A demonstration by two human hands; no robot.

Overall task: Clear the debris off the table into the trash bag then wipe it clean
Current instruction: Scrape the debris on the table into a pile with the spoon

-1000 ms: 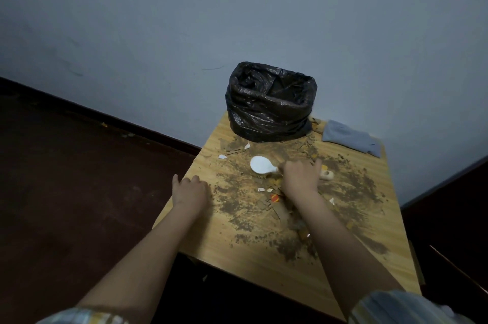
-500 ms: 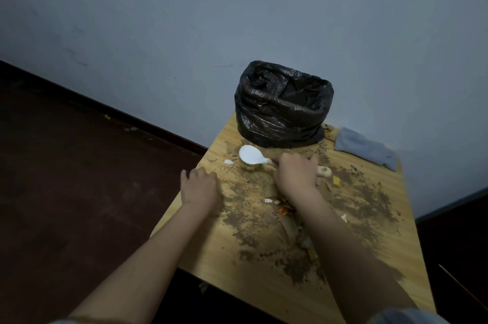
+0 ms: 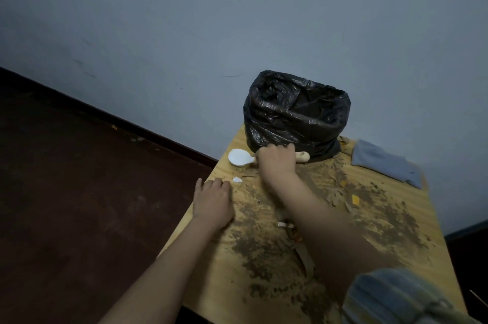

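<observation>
Head view, downward over table [image 3: 396, 244].

The right hand [image 3: 277, 160] covers the middle of the brush [image 3: 241, 157] handle; the desk [image 3: 264, 284] near edge is cut off; debris [image 3: 390, 218] particles too small to identify.

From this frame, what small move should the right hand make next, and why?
Probably draw the brush back toward the dirt: the right hand grips it at the trash bag's base, and most debris lies nearer the person.
</observation>
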